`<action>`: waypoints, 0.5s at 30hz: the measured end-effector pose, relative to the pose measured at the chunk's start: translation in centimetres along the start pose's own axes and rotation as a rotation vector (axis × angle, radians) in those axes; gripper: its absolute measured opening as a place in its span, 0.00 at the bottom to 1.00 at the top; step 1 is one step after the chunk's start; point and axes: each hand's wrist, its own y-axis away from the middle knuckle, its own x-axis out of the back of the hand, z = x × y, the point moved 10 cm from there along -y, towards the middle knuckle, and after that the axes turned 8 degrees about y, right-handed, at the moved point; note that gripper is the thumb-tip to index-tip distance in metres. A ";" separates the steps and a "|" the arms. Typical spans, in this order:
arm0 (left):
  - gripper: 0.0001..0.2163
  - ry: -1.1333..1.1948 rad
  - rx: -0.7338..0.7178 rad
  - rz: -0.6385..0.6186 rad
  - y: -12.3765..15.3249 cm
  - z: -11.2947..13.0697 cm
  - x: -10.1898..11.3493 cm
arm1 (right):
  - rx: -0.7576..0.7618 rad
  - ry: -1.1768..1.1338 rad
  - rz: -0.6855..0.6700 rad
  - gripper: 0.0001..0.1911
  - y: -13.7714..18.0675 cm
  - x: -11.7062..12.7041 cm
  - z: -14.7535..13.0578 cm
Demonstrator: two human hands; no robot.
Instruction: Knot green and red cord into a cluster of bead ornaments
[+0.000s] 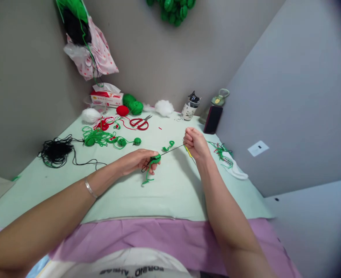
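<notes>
Between the thumb and fingers of my left hand [140,161] is a small green crocheted piece [156,158] with a black part on it. A green yarn tail [147,175] dangles from it above the table. Black yarn [173,149] runs taut from the piece up to my right hand [196,143], which is closed around its end. A yellow-handled crochet hook [189,152] is also held in that hand, pointing down. Just beyond the hands, a curled green crocheted strip [168,146] lies on the table.
Black yarn [56,151] heaps at the left. Green crocheted balls [121,142], red scissors [140,122] and a tissue box [106,97] lie farther back. A phone [213,119] leans against a bottle [217,102]. Yarn scraps [221,150] sit on the right.
</notes>
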 end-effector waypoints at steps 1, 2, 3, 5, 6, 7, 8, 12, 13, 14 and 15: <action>0.16 0.015 -0.026 0.022 0.0 0.2 0.4 | 0.025 0.035 -0.009 0.14 0.5 -0.7 -0.2; 0.17 0.030 -0.048 0.044 0.0 0.3 0.8 | 0.051 0.083 -0.023 0.12 1.1 -1.6 -0.5; 0.17 0.048 -0.066 0.067 0.1 0.4 1.2 | 0.079 0.143 -0.048 0.11 1.8 -2.7 -0.8; 0.17 0.073 -0.099 0.105 0.0 0.7 1.9 | 0.178 0.308 -0.117 0.10 3.4 -5.2 -1.8; 0.18 0.076 -0.110 0.116 0.0 0.7 2.0 | 0.234 0.403 -0.160 0.09 4.3 -6.5 -2.2; 0.18 0.075 -0.120 0.123 0.0 0.8 2.2 | 0.298 0.501 -0.200 0.08 5.2 -7.8 -2.6; 0.18 0.077 -0.128 0.127 -0.1 0.8 2.2 | 0.362 0.610 -0.236 0.07 6.0 -8.9 -2.9; 0.19 0.080 -0.146 0.138 -0.2 0.6 2.4 | 0.661 1.081 -0.212 0.09 8.1 -11.6 -3.3; 0.19 0.078 -0.149 0.144 -0.2 0.6 2.5 | 0.718 1.184 -0.195 0.10 8.3 -12.0 -3.2; 0.18 0.077 -0.152 0.152 -0.2 0.5 2.6 | 0.761 1.271 -0.185 0.11 8.5 -12.4 -2.9; 0.18 0.077 -0.154 0.159 -0.3 0.4 2.7 | 0.788 1.336 -0.183 0.12 8.6 -12.7 -2.7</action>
